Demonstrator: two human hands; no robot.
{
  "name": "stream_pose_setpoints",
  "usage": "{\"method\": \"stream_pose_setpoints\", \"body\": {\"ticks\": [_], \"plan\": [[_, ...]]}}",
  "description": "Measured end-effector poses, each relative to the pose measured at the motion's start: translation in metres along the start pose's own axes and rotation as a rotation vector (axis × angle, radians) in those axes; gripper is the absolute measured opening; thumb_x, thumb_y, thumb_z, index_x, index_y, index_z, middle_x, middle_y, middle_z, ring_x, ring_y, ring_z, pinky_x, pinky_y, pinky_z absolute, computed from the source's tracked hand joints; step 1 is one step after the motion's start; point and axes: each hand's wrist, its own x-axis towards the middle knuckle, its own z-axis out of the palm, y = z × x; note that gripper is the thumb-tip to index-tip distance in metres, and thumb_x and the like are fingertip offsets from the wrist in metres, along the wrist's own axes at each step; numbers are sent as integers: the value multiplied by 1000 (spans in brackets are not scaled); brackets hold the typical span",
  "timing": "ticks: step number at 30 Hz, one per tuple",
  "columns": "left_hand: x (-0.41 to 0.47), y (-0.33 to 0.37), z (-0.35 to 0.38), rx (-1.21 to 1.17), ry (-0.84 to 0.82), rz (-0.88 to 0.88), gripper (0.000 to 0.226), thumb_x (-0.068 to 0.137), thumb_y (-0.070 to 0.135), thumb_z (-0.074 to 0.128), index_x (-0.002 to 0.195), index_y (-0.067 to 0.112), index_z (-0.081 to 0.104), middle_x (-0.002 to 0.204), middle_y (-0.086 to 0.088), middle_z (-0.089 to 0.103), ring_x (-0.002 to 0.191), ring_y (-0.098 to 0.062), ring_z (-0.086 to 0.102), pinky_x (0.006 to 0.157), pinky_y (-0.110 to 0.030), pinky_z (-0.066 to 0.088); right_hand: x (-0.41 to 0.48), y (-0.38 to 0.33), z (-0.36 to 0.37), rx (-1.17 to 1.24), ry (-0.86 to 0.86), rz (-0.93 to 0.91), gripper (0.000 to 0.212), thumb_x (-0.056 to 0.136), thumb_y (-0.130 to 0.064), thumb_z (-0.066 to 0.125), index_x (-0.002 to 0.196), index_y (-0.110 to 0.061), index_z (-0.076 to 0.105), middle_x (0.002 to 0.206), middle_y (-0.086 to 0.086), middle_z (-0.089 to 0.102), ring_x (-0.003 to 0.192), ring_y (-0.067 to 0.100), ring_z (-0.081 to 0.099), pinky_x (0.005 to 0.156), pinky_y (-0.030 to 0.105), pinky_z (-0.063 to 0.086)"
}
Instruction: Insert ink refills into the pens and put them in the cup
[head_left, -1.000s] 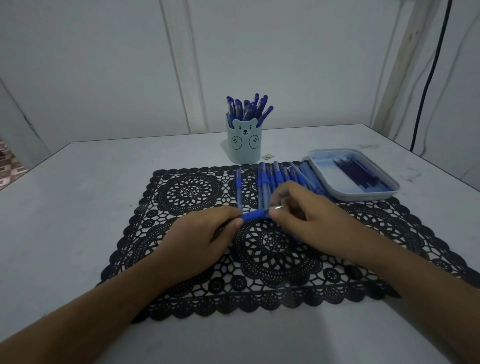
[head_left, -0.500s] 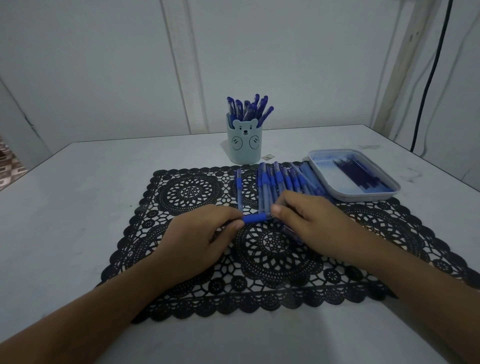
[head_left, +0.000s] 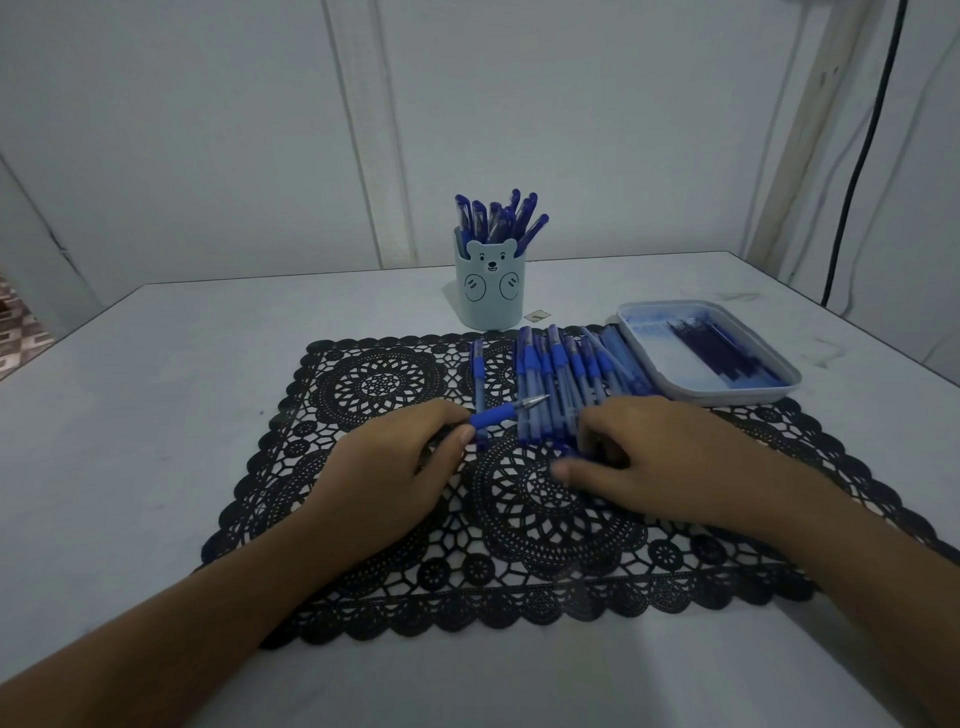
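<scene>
My left hand (head_left: 395, 467) grips a blue pen (head_left: 506, 410) by its barrel; the blue grip and metal tip stick out to the right. My right hand (head_left: 649, 457) lies on the near ends of a row of pens (head_left: 561, 374) on the black lace mat (head_left: 363, 384), fingers curled over something blue that I cannot make out. A single pen (head_left: 477, 369) lies apart, left of the row. The light blue bear cup (head_left: 490, 291) stands behind the mat with several finished pens in it. A shallow tray (head_left: 654, 358) at the right holds dark ink refills (head_left: 711, 348).
The mat lies on a pale grey table (head_left: 156, 405) whose far edge meets a white wall. A small scrap (head_left: 537, 314) lies right of the cup. A black cable (head_left: 857, 156) hangs down the wall at the far right.
My right hand has let go of the pen's tip end and moved right and down onto the row of pens. My left hand still holds the pen, its tip now bare.
</scene>
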Motion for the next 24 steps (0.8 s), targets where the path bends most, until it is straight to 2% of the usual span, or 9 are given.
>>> {"method": "stream_pose_setpoints", "body": {"ticks": [2,5,8,12,14,16,18,20,24], "plan": [[0,0,0,-9,5,-2,29,90,37,39,97,21,62,63,25,45,59,5,47,53,-9,36,0,1,0,12,-33,-28,29,85,-56,44,88,-28,48,82,-14,47,75,4,48,67,22,43],[1,0,0,-9,-4,1,29,90,38,39,98,21,62,64,22,47,58,4,47,52,-12,37,2,0,-1,147,13,-29,17,87,-44,51,90,-27,53,87,-13,55,82,6,52,74,23,45],[1,0,0,-21,-13,3,30,90,37,38,99,21,62,65,24,46,58,5,47,52,-10,36,3,0,-5,305,99,37,6,89,-35,51,91,-30,54,88,-16,59,81,-3,54,68,8,41],[0,0,0,-18,-10,7,30,90,37,39,97,20,62,66,22,49,58,5,46,52,-10,36,4,1,-8,468,187,84,14,91,-25,49,92,-35,58,83,-29,53,74,-18,49,61,1,35],[0,0,1,-9,-18,15,30,90,37,38,96,20,62,68,17,54,58,1,47,51,-15,39,5,0,-8,530,210,89,14,91,-25,50,91,-36,57,83,-27,54,72,-16,50,61,3,36],[0,0,0,-7,-34,22,30,90,38,38,97,21,62,70,16,56,60,0,48,53,-17,40,5,-1,-8,577,218,101,10,90,-28,51,91,-36,57,75,-24,56,64,-4,51,58,9,37],[0,1,0,-3,-49,34,31,90,39,37,98,21,62,70,20,52,61,6,47,55,-12,39,4,-2,-9,618,221,96,9,89,-30,52,88,-38,56,64,-26,57,57,-3,49,54,9,35],[1,2,0,6,-58,48,32,90,39,36,99,22,62,70,23,47,62,11,45,55,-7,35,4,-4,-9,638,200,75,11,88,-30,53,85,-40,57,60,-29,56,58,-9,49,54,9,35],[0,3,-1,14,-69,81,33,91,39,36,102,23,62,71,24,47,62,14,44,55,-4,34,4,-12,-2,668,142,21,13,86,-30,56,83,-42,59,65,-21,61,61,6,54,58,20,43]]}}
